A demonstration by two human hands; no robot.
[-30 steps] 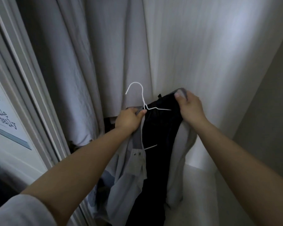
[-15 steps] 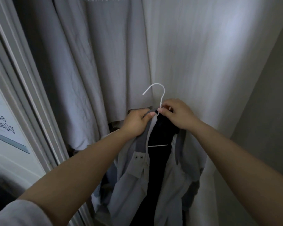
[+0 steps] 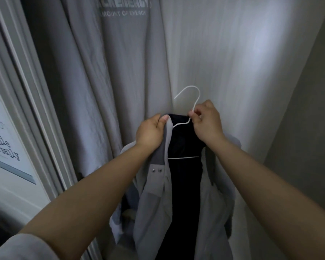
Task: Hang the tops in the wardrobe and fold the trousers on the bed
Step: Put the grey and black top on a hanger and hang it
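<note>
A light grey jacket (image 3: 156, 199) with a dark lining hangs open on a white wire hanger (image 3: 192, 94) inside the wardrobe. My left hand (image 3: 151, 131) grips the jacket's left collar edge at the shoulder. My right hand (image 3: 206, 122) pinches the hanger's neck just below the hook. The hook points up and left, free of any rail. The hanger's bottom bar shows across the dark lining.
Grey tops (image 3: 124, 72) hang at the back left, one with printed lettering. The white wardrobe back wall (image 3: 233, 62) is behind the hanger, a side wall (image 3: 308, 128) at right. A door frame (image 3: 26, 91) and a lettered sign (image 3: 4, 147) stand at left.
My right hand left the jacket's right shoulder and took the hanger's neck. Both hands then lifted the hanger and jacket a little higher.
</note>
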